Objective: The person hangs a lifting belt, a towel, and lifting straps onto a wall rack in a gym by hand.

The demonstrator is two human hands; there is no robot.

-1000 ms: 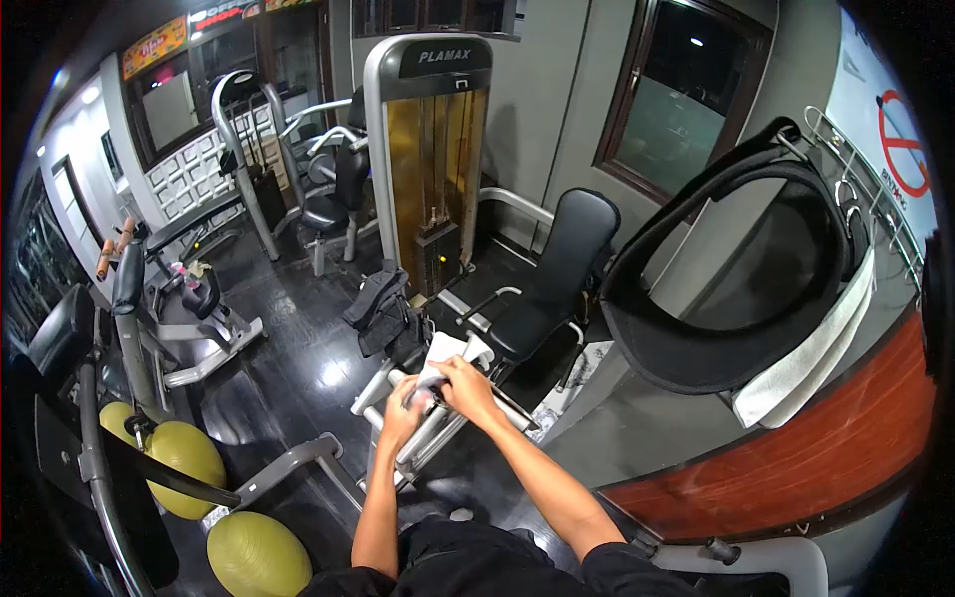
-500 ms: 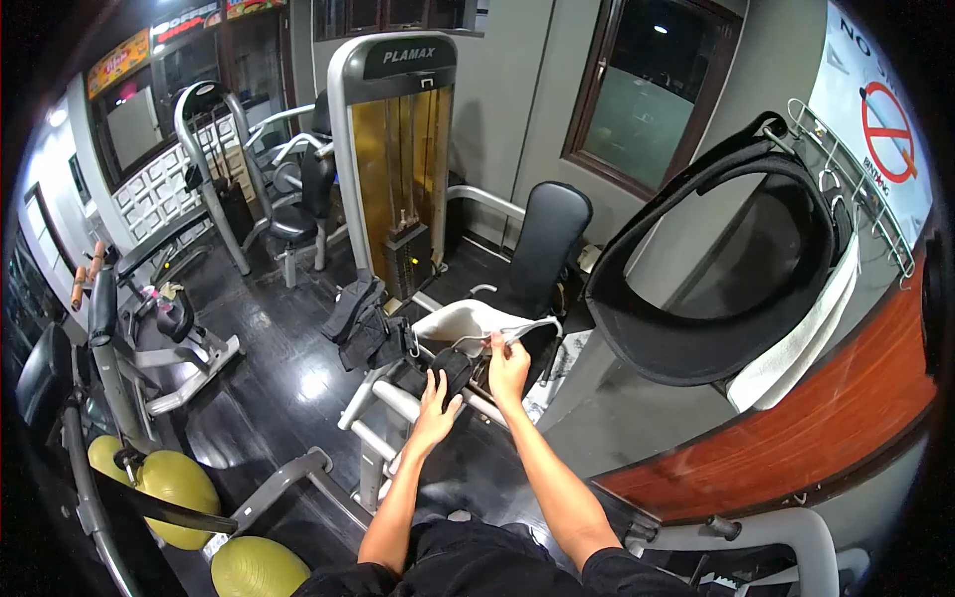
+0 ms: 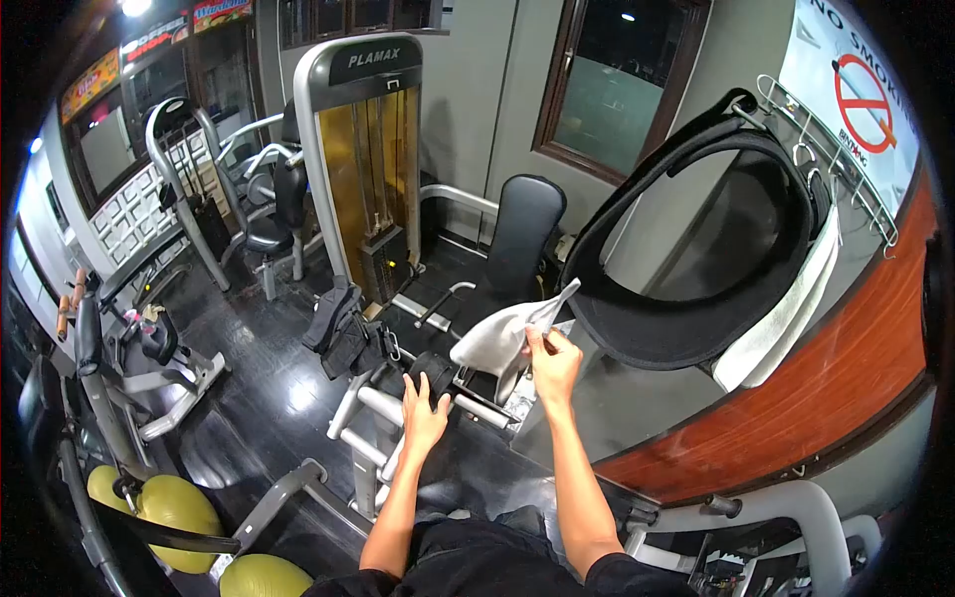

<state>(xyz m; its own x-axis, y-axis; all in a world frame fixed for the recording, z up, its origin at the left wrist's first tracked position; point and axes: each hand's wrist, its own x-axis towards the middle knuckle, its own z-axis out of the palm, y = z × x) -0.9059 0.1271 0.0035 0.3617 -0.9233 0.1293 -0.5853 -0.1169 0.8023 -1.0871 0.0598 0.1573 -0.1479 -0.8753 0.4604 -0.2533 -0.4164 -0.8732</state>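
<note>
A white cloth [image 3: 494,336] hangs from my right hand [image 3: 556,366], pinched between thumb and fingers, with one corner pointing up to the right. My left hand [image 3: 425,420] has its thumb and fingers round the near end of a black roll-shaped pad [image 3: 431,374]. This pad sits by the grey metal frame [image 3: 382,406] of a machine. Just left of it, black straps [image 3: 348,338] with a metal clip [image 3: 395,347] hang over the frame. Part of the frame behind the cloth is hidden.
A weight-stack machine [image 3: 363,179] with a black seat back [image 3: 527,224] stands ahead. On the right, a large black belt [image 3: 686,338] and a white towel [image 3: 781,313] hang from a wall rack [image 3: 846,164]. Yellow exercise balls [image 3: 179,502] lie at lower left.
My right hand has moved right with the white cloth, lifting it away from the black pad and frame. My left hand stays at the pad. The view has shifted slightly.
</note>
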